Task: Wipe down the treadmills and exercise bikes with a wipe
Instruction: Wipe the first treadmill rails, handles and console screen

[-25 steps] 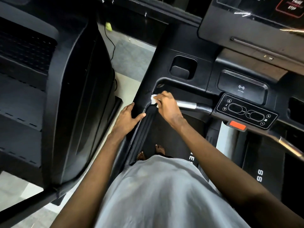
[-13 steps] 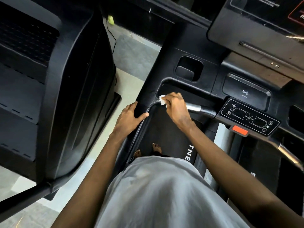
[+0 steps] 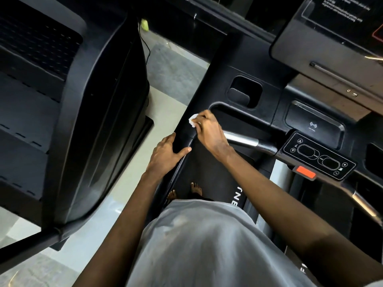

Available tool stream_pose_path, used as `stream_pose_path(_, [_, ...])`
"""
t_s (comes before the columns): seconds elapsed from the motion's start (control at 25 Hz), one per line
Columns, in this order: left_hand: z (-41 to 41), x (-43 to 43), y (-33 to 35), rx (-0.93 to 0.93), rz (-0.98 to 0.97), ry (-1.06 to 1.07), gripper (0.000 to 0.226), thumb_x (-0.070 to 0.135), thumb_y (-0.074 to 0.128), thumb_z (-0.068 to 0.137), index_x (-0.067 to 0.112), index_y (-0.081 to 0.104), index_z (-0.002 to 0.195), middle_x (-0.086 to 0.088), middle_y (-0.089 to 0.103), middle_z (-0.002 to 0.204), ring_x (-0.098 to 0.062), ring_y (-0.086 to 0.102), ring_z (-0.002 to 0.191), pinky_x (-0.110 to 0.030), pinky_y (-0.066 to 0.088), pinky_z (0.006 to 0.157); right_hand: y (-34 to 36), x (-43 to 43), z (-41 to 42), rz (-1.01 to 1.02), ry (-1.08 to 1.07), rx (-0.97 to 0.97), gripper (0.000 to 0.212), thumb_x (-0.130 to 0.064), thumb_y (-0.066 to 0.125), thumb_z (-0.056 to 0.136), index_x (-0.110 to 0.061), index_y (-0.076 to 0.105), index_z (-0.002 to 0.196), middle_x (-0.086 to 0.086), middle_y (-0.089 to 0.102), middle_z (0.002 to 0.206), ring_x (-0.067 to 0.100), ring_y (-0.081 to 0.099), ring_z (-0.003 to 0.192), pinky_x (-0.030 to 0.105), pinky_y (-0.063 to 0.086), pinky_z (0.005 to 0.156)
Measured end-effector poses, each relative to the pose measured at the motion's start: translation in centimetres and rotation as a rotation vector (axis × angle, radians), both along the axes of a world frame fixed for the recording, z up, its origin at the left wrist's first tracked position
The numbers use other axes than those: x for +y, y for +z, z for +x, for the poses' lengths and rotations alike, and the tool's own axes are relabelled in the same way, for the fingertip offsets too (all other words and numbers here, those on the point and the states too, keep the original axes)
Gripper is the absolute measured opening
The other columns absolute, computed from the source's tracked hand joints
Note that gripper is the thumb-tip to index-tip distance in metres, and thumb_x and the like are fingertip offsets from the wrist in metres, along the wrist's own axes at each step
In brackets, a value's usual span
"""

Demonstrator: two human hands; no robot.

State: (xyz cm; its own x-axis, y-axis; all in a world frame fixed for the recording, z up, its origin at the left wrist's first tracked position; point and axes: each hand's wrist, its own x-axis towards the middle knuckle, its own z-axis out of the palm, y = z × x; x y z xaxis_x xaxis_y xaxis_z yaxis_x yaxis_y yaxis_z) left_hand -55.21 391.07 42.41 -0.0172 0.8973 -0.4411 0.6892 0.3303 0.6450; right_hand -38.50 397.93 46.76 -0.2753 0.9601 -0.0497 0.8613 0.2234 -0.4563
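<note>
I stand on a black treadmill [image 3: 238, 59], looking down at its console. A small white wipe [image 3: 192, 120] is pinched in my right hand [image 3: 209, 131] and pressed against the left corner of the console, where the side handrail [image 3: 182, 146] begins. My left hand [image 3: 165, 155] rests on that handrail just below, fingers over the outer side and thumb across the top. A silver grip bar [image 3: 241, 139] runs right from under my right hand toward the button panel [image 3: 319, 156].
A second black machine [image 3: 68, 112] stands close on the left, with a strip of pale floor [image 3: 132, 183] between. The treadmill belt [image 3: 217, 172] lies below with my bare feet on it. A recessed holder [image 3: 245, 92], a red safety key [image 3: 305, 172] and the screen [image 3: 331, 27] sit ahead.
My right hand has carried the wipe from the bend of the grip bar up and left onto the console corner. My left hand stays on the handrail. The view has tilted slightly.
</note>
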Motion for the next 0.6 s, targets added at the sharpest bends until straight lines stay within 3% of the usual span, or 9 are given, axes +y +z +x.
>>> stream_pose_path(0.12, [0.1, 0.4, 0.4, 0.014, 0.003, -0.012, 0.090, 0.065, 0.065, 0.085, 0.016, 0.035, 0.154, -0.008, 0.044, 0.154, -0.028, 0.041, 0.140, -0.043, 0.036, 0.115, 0.2, 0.1, 0.0, -0.020, 0.120, -0.045, 0.024, -0.007, 0.053, 0.098, -0.008, 0.071, 0.114, 0.005, 0.060, 0.116, 0.024, 0.060, 0.107, 0.032, 0.051, 0.086])
stream_pose_path(0.24, [0.3, 0.6, 0.8, 0.007, -0.001, -0.007, 0.090, 0.062, 0.067, 0.085, 0.016, 0.034, 0.155, -0.008, 0.042, 0.155, -0.027, 0.040, 0.142, -0.042, 0.033, 0.117, -0.1, 1.0, 2.1, 0.040, -0.024, -0.033, 0.022, -0.006, 0.056, 0.095, -0.009, 0.073, 0.109, 0.008, 0.064, 0.107, 0.027, 0.057, 0.103, 0.041, 0.054, 0.081])
stream_pose_path(0.32, [0.2, 0.6, 0.9, -0.009, -0.008, 0.009, 0.091, 0.061, 0.069, 0.084, 0.017, 0.033, 0.156, -0.007, 0.041, 0.156, -0.026, 0.039, 0.142, -0.040, 0.033, 0.117, -0.3, 0.6, 2.1, 0.043, -0.041, -0.007, 0.022, -0.006, 0.057, 0.095, -0.007, 0.072, 0.111, 0.009, 0.064, 0.107, 0.027, 0.059, 0.103, 0.039, 0.055, 0.083])
stream_pose_path(0.48, [0.3, 0.6, 1.7, -0.011, -0.016, 0.006, 0.092, 0.060, 0.070, 0.084, 0.017, 0.032, 0.156, -0.007, 0.040, 0.157, -0.026, 0.040, 0.142, -0.038, 0.034, 0.116, -0.7, 0.6, 0.4, 0.071, 0.164, -0.063, 0.023, -0.004, 0.057, 0.097, -0.003, 0.071, 0.115, 0.010, 0.061, 0.116, 0.025, 0.059, 0.109, 0.029, 0.050, 0.089])
stream_pose_path(0.6, [0.2, 0.8, 1.8, -0.005, -0.018, 0.003, 0.092, 0.060, 0.069, 0.084, 0.017, 0.031, 0.156, -0.007, 0.039, 0.157, -0.026, 0.038, 0.143, -0.038, 0.033, 0.117, -0.6, 4.5, -0.1, 0.051, -0.007, -0.069, 0.027, 0.006, 0.053, 0.093, -0.001, 0.070, 0.113, 0.014, 0.060, 0.116, 0.028, 0.062, 0.104, 0.028, 0.052, 0.089])
